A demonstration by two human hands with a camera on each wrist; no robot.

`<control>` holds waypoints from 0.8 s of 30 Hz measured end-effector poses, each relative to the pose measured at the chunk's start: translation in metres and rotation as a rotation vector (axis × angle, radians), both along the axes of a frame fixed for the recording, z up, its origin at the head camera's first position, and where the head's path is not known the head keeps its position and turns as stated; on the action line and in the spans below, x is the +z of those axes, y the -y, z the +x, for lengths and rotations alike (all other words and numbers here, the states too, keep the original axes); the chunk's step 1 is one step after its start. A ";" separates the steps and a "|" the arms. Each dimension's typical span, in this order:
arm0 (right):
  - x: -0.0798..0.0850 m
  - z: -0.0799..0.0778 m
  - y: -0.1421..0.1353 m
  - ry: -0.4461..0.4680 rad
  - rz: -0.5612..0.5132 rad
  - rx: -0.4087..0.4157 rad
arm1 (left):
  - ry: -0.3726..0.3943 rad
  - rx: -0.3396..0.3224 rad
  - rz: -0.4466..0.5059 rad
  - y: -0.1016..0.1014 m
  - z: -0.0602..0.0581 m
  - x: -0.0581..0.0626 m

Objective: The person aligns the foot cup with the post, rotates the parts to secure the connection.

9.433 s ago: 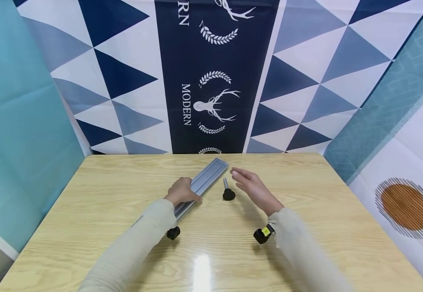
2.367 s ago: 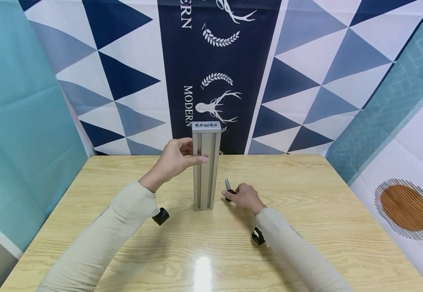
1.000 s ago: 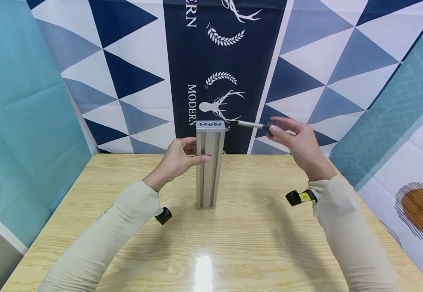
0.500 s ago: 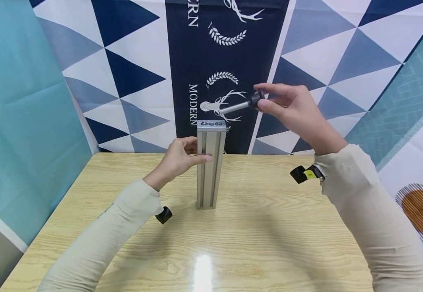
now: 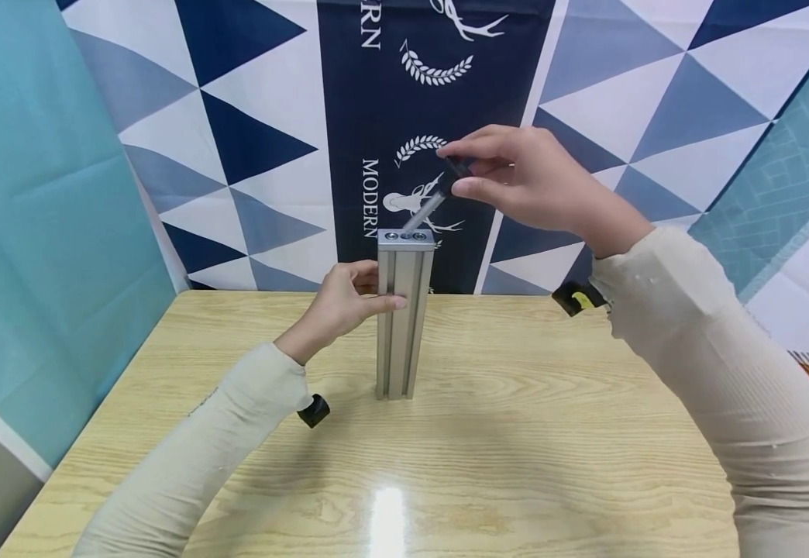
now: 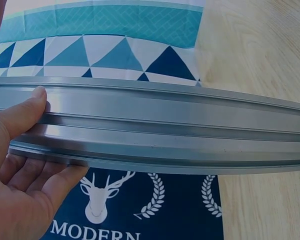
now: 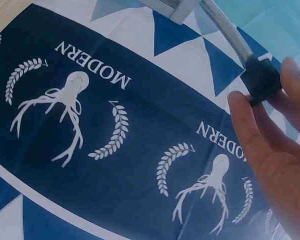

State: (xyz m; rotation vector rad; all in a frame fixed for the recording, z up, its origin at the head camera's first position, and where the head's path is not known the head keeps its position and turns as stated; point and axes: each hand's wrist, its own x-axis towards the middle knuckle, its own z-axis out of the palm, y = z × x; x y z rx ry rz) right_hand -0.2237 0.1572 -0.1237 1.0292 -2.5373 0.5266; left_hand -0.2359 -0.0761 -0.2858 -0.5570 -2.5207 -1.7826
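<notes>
An aluminium profile (image 5: pixel 397 325) stands upright on the table, with several holes in its top end. My left hand (image 5: pixel 345 298) grips it from the left, thumb across the front and fingers behind. The left wrist view shows the grooved profile (image 6: pixel 165 125) running lengthwise, and my left hand (image 6: pixel 25 165) around its edge. Above the profile, my right hand (image 5: pixel 523 174) pinches the black base of a leveling foot (image 5: pixel 427 209). Its metal stud slants down, the tip at the middle hole; how deep it sits I cannot tell. The right wrist view also shows the leveling foot's black base (image 7: pixel 262 80) between fingertips.
The wood-grain table (image 5: pixel 551 434) extends around the profile. A patterned cloth (image 5: pixel 251 147) hangs behind it, and a teal cloth (image 5: pixel 49 194) covers the left side. Black cameras are strapped to both wrists.
The profile was lying down, then was stood up by my left hand. My right hand picked the leveling foot off the table, raised it and moved it left, tilting its stud down to the profile's top.
</notes>
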 end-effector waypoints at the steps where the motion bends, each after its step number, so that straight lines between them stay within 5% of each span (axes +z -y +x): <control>1: 0.002 0.000 0.002 -0.008 0.021 0.008 | 0.000 0.001 -0.001 0.000 0.000 0.000; 24: 0.034 0.001 0.041 -0.024 0.333 0.124 | 0.002 -0.008 -0.005 0.001 -0.002 0.000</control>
